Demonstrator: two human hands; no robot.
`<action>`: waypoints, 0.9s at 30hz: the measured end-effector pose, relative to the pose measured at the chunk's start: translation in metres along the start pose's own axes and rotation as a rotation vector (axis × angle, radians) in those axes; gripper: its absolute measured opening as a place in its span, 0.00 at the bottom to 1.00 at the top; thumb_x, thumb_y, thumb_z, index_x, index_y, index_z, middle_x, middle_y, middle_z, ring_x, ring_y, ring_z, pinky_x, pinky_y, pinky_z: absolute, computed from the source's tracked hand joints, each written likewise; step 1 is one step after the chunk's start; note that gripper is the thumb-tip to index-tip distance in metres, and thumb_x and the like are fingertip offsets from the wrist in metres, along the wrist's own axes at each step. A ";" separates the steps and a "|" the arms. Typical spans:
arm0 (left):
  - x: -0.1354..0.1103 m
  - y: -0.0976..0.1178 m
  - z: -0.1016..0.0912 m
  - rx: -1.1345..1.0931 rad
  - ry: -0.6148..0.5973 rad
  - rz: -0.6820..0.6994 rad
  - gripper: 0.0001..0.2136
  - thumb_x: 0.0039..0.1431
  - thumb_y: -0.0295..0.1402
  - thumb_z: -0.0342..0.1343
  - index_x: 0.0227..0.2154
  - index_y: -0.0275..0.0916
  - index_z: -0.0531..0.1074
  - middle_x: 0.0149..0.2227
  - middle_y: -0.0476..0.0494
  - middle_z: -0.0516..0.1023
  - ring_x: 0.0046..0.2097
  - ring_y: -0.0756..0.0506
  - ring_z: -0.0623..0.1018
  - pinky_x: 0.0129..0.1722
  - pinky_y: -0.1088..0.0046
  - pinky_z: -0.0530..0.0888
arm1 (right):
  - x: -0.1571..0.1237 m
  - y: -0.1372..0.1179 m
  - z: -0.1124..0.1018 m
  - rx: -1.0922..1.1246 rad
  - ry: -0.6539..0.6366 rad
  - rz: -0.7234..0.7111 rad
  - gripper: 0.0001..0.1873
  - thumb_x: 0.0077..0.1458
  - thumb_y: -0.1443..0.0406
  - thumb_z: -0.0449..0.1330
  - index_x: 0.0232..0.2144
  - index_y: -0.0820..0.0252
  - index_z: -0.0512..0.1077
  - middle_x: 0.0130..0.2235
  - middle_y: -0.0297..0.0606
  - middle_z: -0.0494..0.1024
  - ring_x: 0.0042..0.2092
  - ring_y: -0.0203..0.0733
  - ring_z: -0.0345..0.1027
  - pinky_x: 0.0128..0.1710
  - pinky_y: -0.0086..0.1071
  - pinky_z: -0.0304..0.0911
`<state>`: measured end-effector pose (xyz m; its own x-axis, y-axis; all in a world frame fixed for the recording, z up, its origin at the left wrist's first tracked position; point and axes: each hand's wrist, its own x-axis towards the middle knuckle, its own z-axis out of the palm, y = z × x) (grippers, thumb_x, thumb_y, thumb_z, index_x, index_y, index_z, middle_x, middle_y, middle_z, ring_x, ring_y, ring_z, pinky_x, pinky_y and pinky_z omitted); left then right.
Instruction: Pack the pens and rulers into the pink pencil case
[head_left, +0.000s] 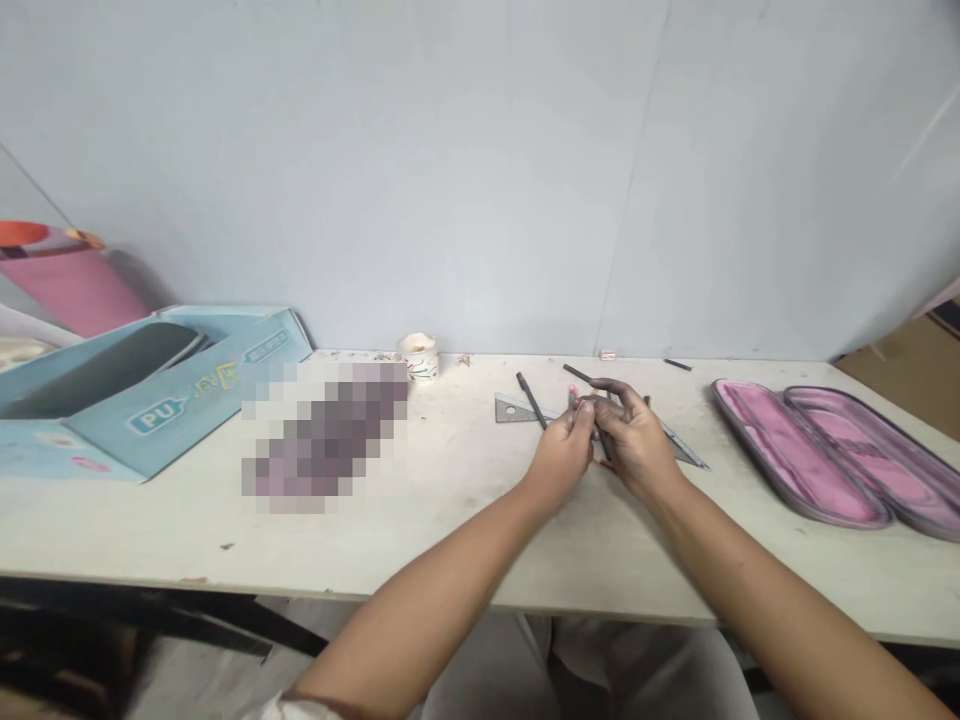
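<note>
My left hand (pixel 564 447) and my right hand (pixel 637 435) meet over the middle of the white table (pixel 450 500). Both are closed around a small pinkish thing (pixel 574 397) and a dark thin stick (pixel 602 440); what exactly each hand grips I cannot make out. Under and behind the hands lie grey set squares (pixel 514 408), with a dark pencil (pixel 531 399) across the left one and another pencil (pixel 577 373) just behind.
An open pink pencil case (pixel 825 450) lies at the right. A light blue cardboard box (pixel 150 390) stands at the left, a small paper cup (pixel 418 356) by the wall, a blurred patch (pixel 322 435) beside it. A short dark stick (pixel 677 365) lies near the wall.
</note>
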<state>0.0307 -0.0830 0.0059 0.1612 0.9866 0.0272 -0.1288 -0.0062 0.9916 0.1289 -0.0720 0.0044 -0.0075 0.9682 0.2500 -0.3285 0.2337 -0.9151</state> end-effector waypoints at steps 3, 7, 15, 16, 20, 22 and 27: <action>0.006 0.004 -0.005 -0.123 -0.008 -0.012 0.19 0.55 0.51 0.43 0.25 0.38 0.61 0.14 0.59 0.51 0.14 0.56 0.52 0.15 0.81 0.51 | 0.014 -0.006 0.002 -0.098 0.020 -0.043 0.23 0.45 0.55 0.61 0.43 0.55 0.64 0.33 0.36 0.77 0.36 0.40 0.71 0.39 0.36 0.63; 0.020 0.009 -0.027 -0.287 0.169 0.026 0.14 0.57 0.45 0.44 0.30 0.37 0.61 0.18 0.56 0.59 0.17 0.55 0.61 0.17 0.81 0.59 | 0.049 -0.008 -0.002 -0.545 0.101 -0.183 0.20 0.48 0.57 0.58 0.43 0.58 0.64 0.37 0.39 0.76 0.39 0.39 0.70 0.42 0.36 0.62; 0.035 0.004 -0.047 -0.248 0.315 -0.008 0.04 0.57 0.31 0.45 0.31 0.36 0.61 0.22 0.53 0.63 0.20 0.55 0.66 0.21 0.80 0.66 | 0.103 0.034 0.009 -1.557 -0.155 -0.127 0.18 0.51 0.55 0.55 0.42 0.58 0.69 0.40 0.44 0.74 0.44 0.44 0.66 0.42 0.34 0.59; 0.034 0.004 -0.045 -0.211 0.308 -0.010 0.04 0.58 0.32 0.45 0.31 0.37 0.61 0.23 0.53 0.63 0.20 0.55 0.66 0.21 0.80 0.66 | 0.108 0.036 0.008 -1.598 -0.166 -0.103 0.20 0.52 0.53 0.53 0.43 0.57 0.69 0.40 0.44 0.74 0.45 0.44 0.66 0.42 0.33 0.59; 0.036 0.001 -0.039 -0.081 0.305 0.025 0.06 0.59 0.33 0.43 0.36 0.38 0.61 0.24 0.52 0.64 0.21 0.55 0.67 0.22 0.80 0.66 | 0.127 0.036 -0.007 -1.710 -0.081 -0.030 0.20 0.56 0.55 0.48 0.42 0.61 0.71 0.40 0.49 0.75 0.49 0.47 0.63 0.43 0.36 0.58; 0.038 -0.001 -0.038 -0.048 0.302 0.045 0.06 0.59 0.34 0.43 0.37 0.39 0.61 0.24 0.52 0.64 0.21 0.55 0.66 0.22 0.80 0.66 | 0.132 0.034 -0.017 -1.731 -0.074 -0.021 0.18 0.54 0.59 0.50 0.38 0.65 0.73 0.39 0.53 0.74 0.50 0.51 0.60 0.43 0.39 0.58; 0.038 -0.008 -0.036 0.065 0.250 0.132 0.08 0.59 0.35 0.43 0.37 0.40 0.63 0.24 0.52 0.64 0.24 0.54 0.67 0.26 0.78 0.68 | 0.134 0.027 -0.026 -1.722 -0.088 -0.081 0.12 0.50 0.64 0.54 0.34 0.66 0.73 0.42 0.53 0.73 0.51 0.53 0.59 0.47 0.42 0.56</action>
<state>0.0027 -0.0397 -0.0057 -0.1003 0.9861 0.1322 -0.0683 -0.1393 0.9879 0.1441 0.0664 0.0051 -0.1105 0.9564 0.2704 0.9773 0.1541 -0.1456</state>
